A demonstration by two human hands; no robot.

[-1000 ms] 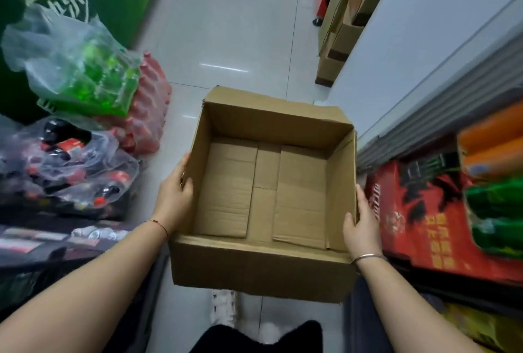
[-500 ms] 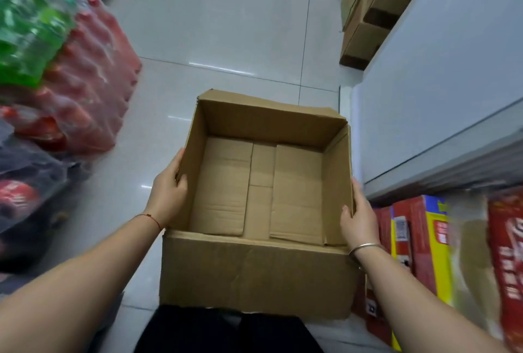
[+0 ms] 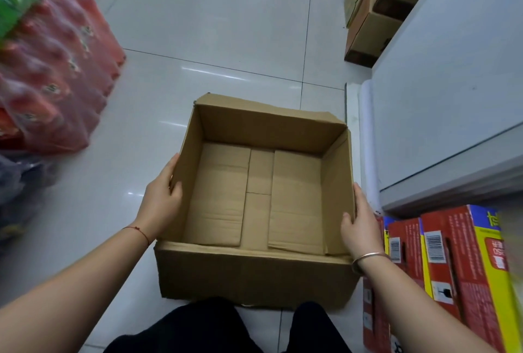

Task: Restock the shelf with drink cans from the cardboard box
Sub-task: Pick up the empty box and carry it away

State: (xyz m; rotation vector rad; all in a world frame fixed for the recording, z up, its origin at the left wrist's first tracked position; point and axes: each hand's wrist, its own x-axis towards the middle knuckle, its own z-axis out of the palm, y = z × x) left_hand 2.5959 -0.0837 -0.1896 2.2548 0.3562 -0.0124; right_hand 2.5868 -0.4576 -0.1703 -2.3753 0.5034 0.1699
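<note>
Both hands on the cardboard box [image 3: 263, 270] now: the left hand [image 3: 161, 199] clasps the left wall, thumb hooked inside, and the right hand [image 3: 360, 225] is wrapped over the right wall. Between them the box is bare to its bottom flaps (not a can in sight), low over the tiled floor [image 3: 198, 41]. The restocking looks finished; next, I'd judge, comes setting the empty aside, clear of the red cartons [image 3: 441, 267] just beyond the right hand.
</note>
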